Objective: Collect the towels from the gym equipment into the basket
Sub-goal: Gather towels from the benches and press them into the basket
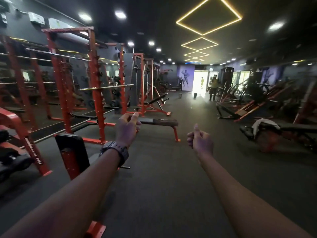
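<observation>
A white towel [260,123] is draped over the head end of a black bench [298,128] at the right. A reddish blurred shape [267,142] stands on the floor under that bench; I cannot tell if it is the basket. Both my arms reach forward over the dark floor. My left hand [127,129], with a watch on its wrist, has curled fingers and a raised thumb and holds nothing. My right hand [199,140] is curled the same way, also with nothing in it. Both hands are far from the towel.
A flat bench [159,122] with red legs stands just beyond my left hand, its top brownish at the far end. Red squat racks [96,79] line the left side. An upright black pad [72,153] is near left. A person [213,88] stands by the bright doorway.
</observation>
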`<state>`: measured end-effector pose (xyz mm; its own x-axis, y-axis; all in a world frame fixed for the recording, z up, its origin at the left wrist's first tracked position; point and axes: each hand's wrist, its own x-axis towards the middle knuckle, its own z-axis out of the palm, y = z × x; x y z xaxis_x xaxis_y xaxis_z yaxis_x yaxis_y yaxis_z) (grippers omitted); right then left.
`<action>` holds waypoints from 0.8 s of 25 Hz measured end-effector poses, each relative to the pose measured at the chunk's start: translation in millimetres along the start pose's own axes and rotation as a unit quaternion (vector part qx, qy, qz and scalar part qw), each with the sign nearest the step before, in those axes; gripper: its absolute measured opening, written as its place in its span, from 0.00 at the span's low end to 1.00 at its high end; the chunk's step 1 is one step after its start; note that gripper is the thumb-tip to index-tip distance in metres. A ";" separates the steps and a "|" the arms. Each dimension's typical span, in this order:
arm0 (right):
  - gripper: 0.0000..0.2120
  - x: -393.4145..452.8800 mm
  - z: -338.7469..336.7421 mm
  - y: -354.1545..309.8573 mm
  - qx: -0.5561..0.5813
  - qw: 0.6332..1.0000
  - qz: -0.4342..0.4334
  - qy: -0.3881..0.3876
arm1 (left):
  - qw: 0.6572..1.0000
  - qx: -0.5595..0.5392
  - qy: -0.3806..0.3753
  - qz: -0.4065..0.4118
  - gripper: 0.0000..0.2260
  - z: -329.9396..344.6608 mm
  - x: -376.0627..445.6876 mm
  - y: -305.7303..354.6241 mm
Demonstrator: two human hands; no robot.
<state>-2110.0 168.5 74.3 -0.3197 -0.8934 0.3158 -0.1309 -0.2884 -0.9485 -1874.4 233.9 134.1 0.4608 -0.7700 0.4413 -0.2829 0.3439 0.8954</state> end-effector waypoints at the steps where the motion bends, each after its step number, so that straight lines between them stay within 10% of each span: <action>1: 0.27 4.7 -12.3 0.0 0.001 1.000 0.000 0.003 | 1.000 -0.002 0.000 -0.001 0.15 13.6 -5.6 4.5; 20: 0.26 206.7 -25.3 53.5 -0.028 0.999 -0.018 0.039 | 0.994 -0.074 -0.083 0.019 0.16 247.2 119.2 -57.8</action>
<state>-2206.8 -22.8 89.5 -0.3858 -0.8521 0.3535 -0.1956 -0.2989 -0.9340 -2011.1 -10.6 120.3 0.3037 -0.8288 0.4699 -0.1644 0.4402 0.8827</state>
